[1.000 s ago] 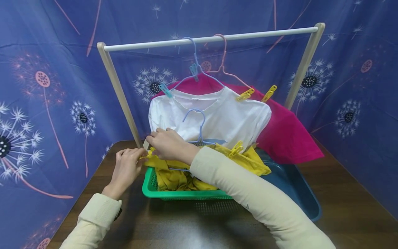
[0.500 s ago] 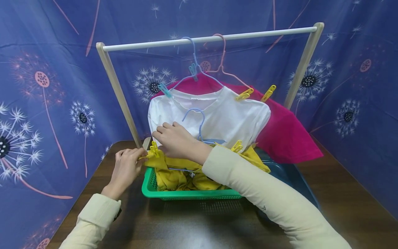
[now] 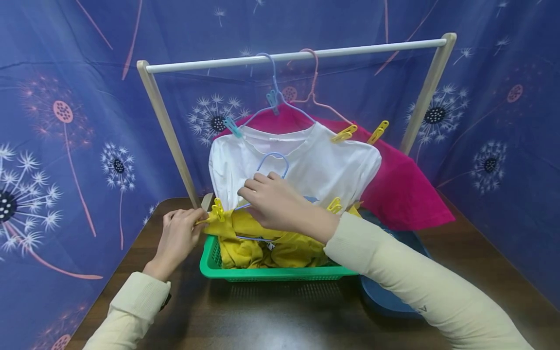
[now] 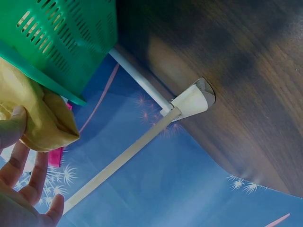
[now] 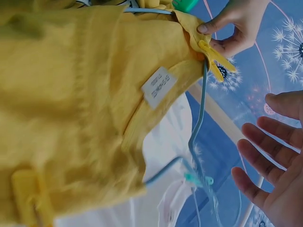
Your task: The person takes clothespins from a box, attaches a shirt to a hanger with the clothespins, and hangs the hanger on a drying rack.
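Note:
A yellow garment (image 3: 251, 224) hangs on a blue wire hanger (image 3: 274, 154), its lower part bunched in the green basket (image 3: 280, 275). One yellow clothespin (image 3: 218, 211) clips its left corner to the hanger, and a second yellow clothespin (image 3: 334, 205) sits on the right. With thumb and fingers my left hand (image 3: 178, 238) pinches the cloth just left of the first clothespin. In the right wrist view my right hand (image 5: 277, 156) has its fingers spread and holds nothing, near the hanger. In the head view it covers part of the hanger's neck.
Behind, a rack with a white bar (image 3: 372, 49) carries a white T-shirt (image 3: 332, 155) and a magenta garment (image 3: 407, 194) on hangers, with clothespins on them. A dark blue tray (image 3: 389, 297) lies right of the basket on the wooden table (image 3: 271, 321).
My right hand has come off the left clothespin, which now shows clipped on the cloth, and has moved right to in front of the hanger's neck. The left hand stays in place.

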{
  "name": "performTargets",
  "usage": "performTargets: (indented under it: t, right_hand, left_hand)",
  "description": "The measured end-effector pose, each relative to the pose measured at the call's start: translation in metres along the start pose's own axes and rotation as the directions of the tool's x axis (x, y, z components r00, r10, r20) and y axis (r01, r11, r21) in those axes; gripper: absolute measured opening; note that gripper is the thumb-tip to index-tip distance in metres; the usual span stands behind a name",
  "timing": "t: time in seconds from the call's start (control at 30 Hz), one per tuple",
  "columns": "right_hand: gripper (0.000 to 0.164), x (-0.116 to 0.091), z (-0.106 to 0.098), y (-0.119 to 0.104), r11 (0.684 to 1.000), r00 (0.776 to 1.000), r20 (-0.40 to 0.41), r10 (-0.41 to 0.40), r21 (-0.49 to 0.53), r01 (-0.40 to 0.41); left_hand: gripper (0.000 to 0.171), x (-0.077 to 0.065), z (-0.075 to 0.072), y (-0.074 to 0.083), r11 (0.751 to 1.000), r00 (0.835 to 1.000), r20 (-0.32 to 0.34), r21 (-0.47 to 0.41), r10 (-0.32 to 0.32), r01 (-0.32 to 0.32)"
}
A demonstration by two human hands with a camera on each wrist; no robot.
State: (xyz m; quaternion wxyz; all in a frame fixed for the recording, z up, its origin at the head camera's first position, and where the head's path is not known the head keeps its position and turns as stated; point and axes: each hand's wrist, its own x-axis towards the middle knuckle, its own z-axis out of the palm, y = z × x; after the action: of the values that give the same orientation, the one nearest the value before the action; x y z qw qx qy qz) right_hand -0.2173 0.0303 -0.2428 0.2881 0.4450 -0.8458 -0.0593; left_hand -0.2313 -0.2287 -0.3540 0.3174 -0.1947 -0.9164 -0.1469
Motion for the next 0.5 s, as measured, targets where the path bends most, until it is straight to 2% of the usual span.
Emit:
performTargets:
  t: [0.23, 0.5]
  right_hand:
    - [0.019, -0.028, -0.008, 0.014, 0.999, 0.998, -0.068, 0.007, 0.043, -0.004]
    - [0.026, -0.063, -0.013, 0.036, 0.983, 0.982, -0.156, 0.109, 0.164, -0.083]
  left_hand:
    - [0.019, 0.0, 0.001, -0.001, 1.0, 1.0, -0.002, 0.003, -0.004, 0.004]
    - [0.019, 0.001, 0.003, 0.0, 1.0, 1.0, -0.003, 0.005, 0.0, 0.0]
